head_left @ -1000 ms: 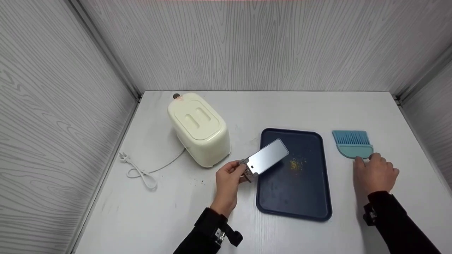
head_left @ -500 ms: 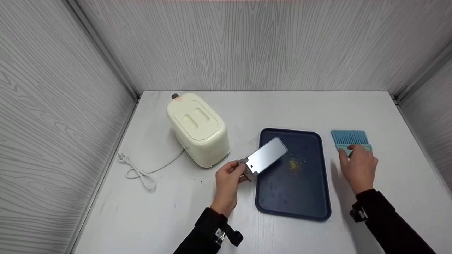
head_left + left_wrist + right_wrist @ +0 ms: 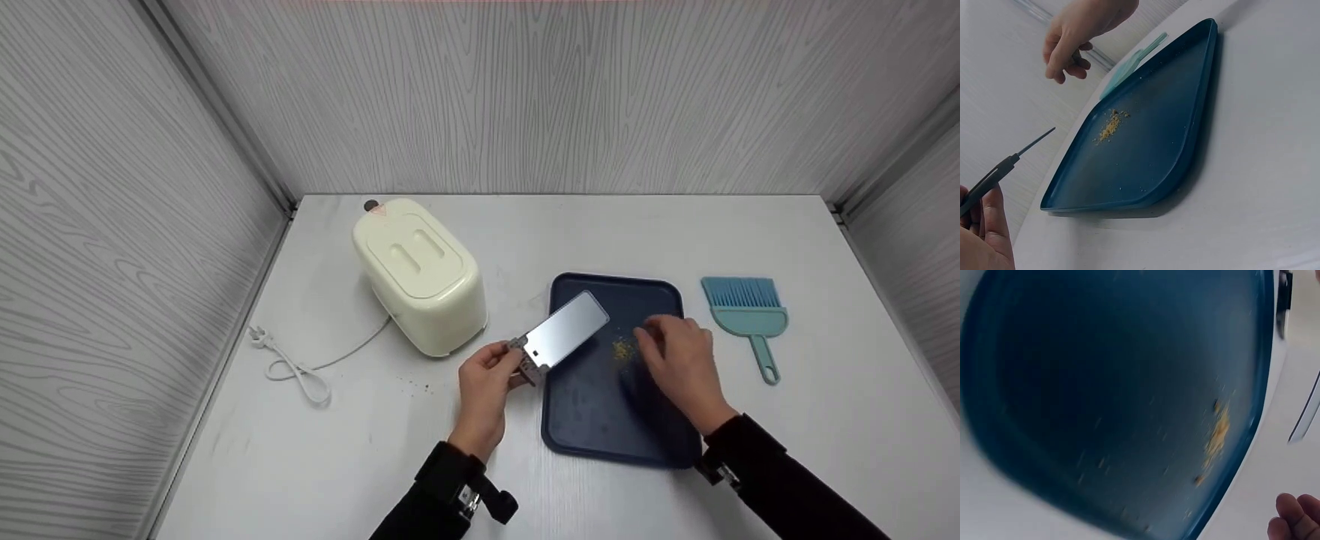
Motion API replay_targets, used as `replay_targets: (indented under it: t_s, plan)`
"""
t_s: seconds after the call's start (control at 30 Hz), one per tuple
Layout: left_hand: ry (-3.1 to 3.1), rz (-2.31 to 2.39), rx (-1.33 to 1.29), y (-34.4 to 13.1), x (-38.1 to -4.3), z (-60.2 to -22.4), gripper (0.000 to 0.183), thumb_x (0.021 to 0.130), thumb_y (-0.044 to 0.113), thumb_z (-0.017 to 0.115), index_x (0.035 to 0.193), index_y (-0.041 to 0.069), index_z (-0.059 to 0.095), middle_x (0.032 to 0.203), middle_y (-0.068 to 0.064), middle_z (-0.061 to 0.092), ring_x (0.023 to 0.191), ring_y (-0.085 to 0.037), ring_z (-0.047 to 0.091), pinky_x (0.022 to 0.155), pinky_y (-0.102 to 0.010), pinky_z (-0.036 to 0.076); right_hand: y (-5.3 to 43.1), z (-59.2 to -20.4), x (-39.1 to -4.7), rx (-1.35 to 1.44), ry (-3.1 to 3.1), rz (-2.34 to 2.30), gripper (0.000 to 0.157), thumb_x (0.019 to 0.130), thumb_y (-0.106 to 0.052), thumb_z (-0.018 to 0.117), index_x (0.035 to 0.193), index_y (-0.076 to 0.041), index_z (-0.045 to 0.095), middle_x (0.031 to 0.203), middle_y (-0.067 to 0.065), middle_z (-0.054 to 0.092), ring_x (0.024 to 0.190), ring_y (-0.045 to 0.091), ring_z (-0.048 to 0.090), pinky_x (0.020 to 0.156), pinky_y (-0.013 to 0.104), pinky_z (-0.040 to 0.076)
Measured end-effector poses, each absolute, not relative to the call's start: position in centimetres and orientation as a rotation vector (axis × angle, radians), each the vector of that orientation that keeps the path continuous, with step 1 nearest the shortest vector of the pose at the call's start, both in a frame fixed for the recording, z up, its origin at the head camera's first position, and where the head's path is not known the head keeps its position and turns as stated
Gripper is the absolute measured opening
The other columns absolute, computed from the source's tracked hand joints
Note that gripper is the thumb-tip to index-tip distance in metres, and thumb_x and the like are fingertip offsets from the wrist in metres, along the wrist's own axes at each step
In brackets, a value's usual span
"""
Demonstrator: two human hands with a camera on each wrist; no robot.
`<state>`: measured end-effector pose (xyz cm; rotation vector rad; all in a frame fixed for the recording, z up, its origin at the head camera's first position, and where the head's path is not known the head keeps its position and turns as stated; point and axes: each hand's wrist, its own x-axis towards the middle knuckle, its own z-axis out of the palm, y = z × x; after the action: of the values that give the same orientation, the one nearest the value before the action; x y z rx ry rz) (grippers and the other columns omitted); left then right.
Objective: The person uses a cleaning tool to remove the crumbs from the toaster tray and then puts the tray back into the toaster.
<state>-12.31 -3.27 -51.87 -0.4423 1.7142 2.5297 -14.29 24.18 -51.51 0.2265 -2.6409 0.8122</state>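
My left hand [image 3: 482, 401] pinches the grey end of a flat, shiny metal crumb tray [image 3: 568, 330]. Edge-on in the left wrist view, the crumb tray [image 3: 994, 175] slants upward. Its far part overlaps the left side of a dark blue serving tray [image 3: 589, 420] in the head view. Yellow crumbs [image 3: 623, 349] lie on the serving tray in a small pile. Over the right half of it is my right hand [image 3: 684, 367], fingers loosely bent and holding nothing. The left wrist view shows this right hand [image 3: 1081, 36] raised above the tray.
A cream toaster [image 3: 424, 277] with a lid stands left of the serving tray. Its white cord [image 3: 304, 375] and plug lie farther left. On the right side rests a teal hand brush [image 3: 750, 319]. Small crumbs [image 3: 427, 388] dot the table. Wood-patterned panels surround it.
My right hand has moved left from the brush to over the serving tray, uncovering the brush's handle. The left hand and crumb tray have stayed in place.
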Motion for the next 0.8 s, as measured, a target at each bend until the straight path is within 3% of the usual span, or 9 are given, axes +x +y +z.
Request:
replay_targets:
  t_s: [0.3,0.53,0.8]
  plan:
    - [1.7,2.524,-0.449,-3.0,-12.3,-51.8,0.022,0.092,0.005,0.07,0.112,-0.006,0.069,0.102,-0.015,0.069,0.09,-0.021,0.07,0.075,-0.033,0.061,20.0,-51.2,-12.8,0.37,-2.725,0.909,0.017,0.101,-0.019,0.069,0.108,-0.005,0.073,0.087,0.002,0.07,0.083,0.021,0.055,0.076,0.035,0.033]
    - [1.695,2.527,-0.449,-2.7,-12.3,-51.9,0.023,0.092,0.005,0.071,0.111,-0.007,0.068,0.1,-0.015,0.069,0.089,-0.021,0.07,0.074,-0.032,0.062,17.9,-51.5,-11.9,0.446,-2.75,1.032,0.014,0.101,-0.022,0.069,0.104,-0.01,0.075,0.089,-0.003,0.071,0.088,0.017,0.058,0.081,0.037,0.037]
    - [1.677,2.545,-0.454,-2.3,-12.4,-52.1,0.021,0.091,0.003,0.072,0.108,-0.007,0.067,0.098,-0.014,0.069,0.087,-0.021,0.072,0.073,-0.034,0.062,16.3,-51.7,-11.4,0.428,-2.784,1.195,0.015,0.102,-0.023,0.066,0.1,-0.012,0.077,0.083,-0.009,0.066,0.083,0.014,0.055,0.083,0.04,0.042]
